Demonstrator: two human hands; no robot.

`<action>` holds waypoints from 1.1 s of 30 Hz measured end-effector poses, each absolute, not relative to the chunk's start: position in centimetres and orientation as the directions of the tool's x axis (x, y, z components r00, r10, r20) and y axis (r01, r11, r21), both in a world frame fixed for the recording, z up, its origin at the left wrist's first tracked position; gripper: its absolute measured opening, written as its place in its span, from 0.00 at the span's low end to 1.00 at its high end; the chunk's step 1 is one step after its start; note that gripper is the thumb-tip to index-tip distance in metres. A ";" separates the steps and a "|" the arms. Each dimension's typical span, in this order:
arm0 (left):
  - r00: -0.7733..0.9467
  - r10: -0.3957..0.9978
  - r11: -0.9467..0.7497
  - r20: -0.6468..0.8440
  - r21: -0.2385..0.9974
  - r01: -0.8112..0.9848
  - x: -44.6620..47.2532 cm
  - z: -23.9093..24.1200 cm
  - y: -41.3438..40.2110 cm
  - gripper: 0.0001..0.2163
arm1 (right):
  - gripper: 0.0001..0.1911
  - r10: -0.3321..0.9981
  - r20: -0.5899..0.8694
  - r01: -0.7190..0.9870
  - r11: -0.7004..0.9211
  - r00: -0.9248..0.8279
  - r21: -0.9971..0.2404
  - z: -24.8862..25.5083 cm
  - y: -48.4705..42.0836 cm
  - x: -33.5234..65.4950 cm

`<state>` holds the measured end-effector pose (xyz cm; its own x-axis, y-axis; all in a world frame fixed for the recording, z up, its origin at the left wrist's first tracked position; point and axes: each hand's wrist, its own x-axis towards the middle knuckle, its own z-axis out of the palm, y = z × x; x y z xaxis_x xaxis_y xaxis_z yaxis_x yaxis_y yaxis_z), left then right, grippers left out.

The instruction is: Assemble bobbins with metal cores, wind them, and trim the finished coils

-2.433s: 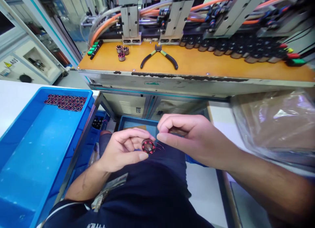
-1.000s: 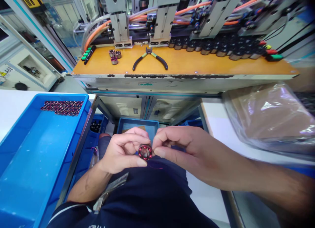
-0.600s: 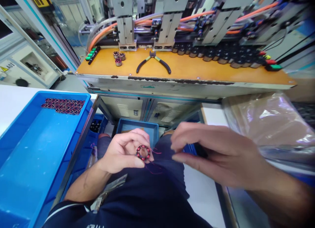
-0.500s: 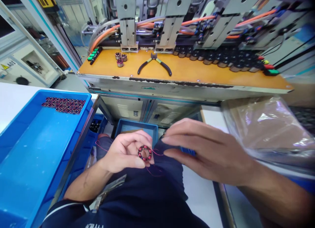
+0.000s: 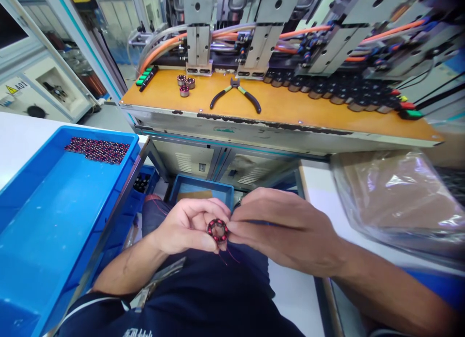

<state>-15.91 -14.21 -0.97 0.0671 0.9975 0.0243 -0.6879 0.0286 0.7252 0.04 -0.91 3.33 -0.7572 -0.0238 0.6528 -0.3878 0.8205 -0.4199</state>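
Note:
My left hand (image 5: 189, 225) holds a small wound stator ring (image 5: 218, 230) with red coils, its open face turned up toward me. Thumb and fingers grip it by its outer edge. My right hand (image 5: 286, 225) is closed at the right side of the ring, its thumb and fingertips pinched together where a thin red wire came out; the pinched part is mostly hidden. Loose red wire ends (image 5: 232, 257) hang below the ring, and another strand trails left behind my left wrist.
Cutting pliers (image 5: 235, 92) lie spread on the orange bench (image 5: 145, 97), beside a few stators (image 5: 184, 90), green-capped markers (image 5: 147, 77) and a row of black-topped parts (image 5: 337, 92). A blue tray (image 5: 69, 206) with many wound rings stands left; a plastic-wrapped carton (image 5: 388, 191) right.
My right hand has moved left to the ring and its fingers have closed at the ring's edge. The left hand keeps its hold on the stator. The view has shifted slightly.

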 end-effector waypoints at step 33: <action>-0.199 0.945 -0.325 0.258 0.792 -0.517 -15.6 -2.0 -14.3 0.12 | 0.03 0.275 0.712 -0.060 0.911 -0.647 -0.407 0.9 -3.4 0.0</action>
